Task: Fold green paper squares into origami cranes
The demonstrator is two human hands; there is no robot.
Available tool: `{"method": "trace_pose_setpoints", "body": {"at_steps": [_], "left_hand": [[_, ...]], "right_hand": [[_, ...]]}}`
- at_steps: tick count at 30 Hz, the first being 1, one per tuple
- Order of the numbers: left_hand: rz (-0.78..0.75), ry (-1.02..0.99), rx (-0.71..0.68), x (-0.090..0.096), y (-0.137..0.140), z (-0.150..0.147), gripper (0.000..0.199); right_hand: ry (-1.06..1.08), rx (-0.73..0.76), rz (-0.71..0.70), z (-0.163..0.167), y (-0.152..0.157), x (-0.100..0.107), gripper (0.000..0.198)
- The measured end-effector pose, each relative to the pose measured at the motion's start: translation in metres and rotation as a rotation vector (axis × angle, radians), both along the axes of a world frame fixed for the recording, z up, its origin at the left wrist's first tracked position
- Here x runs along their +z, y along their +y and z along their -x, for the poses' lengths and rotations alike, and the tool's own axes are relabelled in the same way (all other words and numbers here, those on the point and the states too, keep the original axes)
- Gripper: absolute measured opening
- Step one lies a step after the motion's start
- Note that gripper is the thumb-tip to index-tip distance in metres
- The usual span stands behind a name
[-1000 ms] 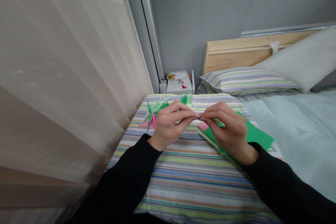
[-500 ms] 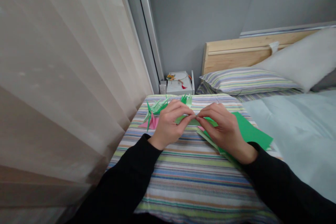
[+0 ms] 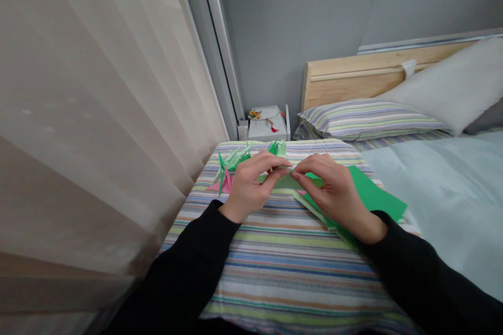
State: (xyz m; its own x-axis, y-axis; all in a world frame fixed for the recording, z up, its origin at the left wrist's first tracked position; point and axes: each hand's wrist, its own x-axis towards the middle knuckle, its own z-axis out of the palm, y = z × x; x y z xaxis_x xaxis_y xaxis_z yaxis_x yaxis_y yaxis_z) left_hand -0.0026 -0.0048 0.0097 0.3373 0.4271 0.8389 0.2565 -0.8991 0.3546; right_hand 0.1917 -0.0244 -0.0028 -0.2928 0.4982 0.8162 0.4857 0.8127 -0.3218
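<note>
Between my fingertips is a light green sheet of origami paper (image 3: 288, 182), held just above the striped cloth. My left hand (image 3: 254, 182) pinches its upper edge from the left. My right hand (image 3: 332, 184) pinches the same edge close by, thumb against forefinger. Part of the sheet is hidden behind my fingers. Under and beside my right hand lies a stack of green paper (image 3: 373, 196), with pale green and pink edges showing. Left of my left hand, folded paper cranes (image 3: 225, 178) in green and pink rest on the cloth.
More folded green pieces (image 3: 277, 147) lie at the far edge of the striped cloth (image 3: 267, 267). Behind stands a white bedside table (image 3: 264, 126) with a red-tasselled ornament. A curtain (image 3: 118, 89) hangs at the left; the bed (image 3: 444, 178) with pillows is at the right.
The light green sheet has tilted, so more of its face shows between my hands. My fingertips have shifted slightly along its edge; both hands stay almost in place.
</note>
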Motion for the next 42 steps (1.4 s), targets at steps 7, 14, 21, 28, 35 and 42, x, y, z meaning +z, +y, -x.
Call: {"method": "trace_pose_setpoints", "body": {"at_steps": [7, 14, 21, 28, 35, 42], "left_hand": [[-0.044, -0.003, -0.002, 0.001, 0.001, 0.0, 0.009], [-0.045, -0.01, 0.0, 0.0, 0.002, 0.0, 0.008], [-0.051, -0.009, 0.014, 0.001, 0.002, 0.001, 0.006], [-0.003, -0.004, 0.014, 0.0, 0.001, 0.001, 0.006], [0.042, -0.094, 0.143, 0.0, 0.004, 0.006, 0.009], [0.062, -0.155, 0.171, -0.001, 0.008, 0.01, 0.017]], "right_hand": [[-0.022, 0.005, -0.002, -0.002, 0.002, -0.001, 0.011], [-0.023, 0.017, 0.018, -0.001, 0.001, 0.0, 0.011], [-0.012, 0.043, 0.047, -0.001, 0.0, 0.0, 0.011], [-0.025, 0.047, 0.067, -0.002, 0.001, -0.001, 0.011], [-0.08, -0.015, 0.225, -0.006, 0.003, 0.003, 0.016], [0.308, -0.096, 0.576, -0.013, -0.001, 0.017, 0.015]]}}
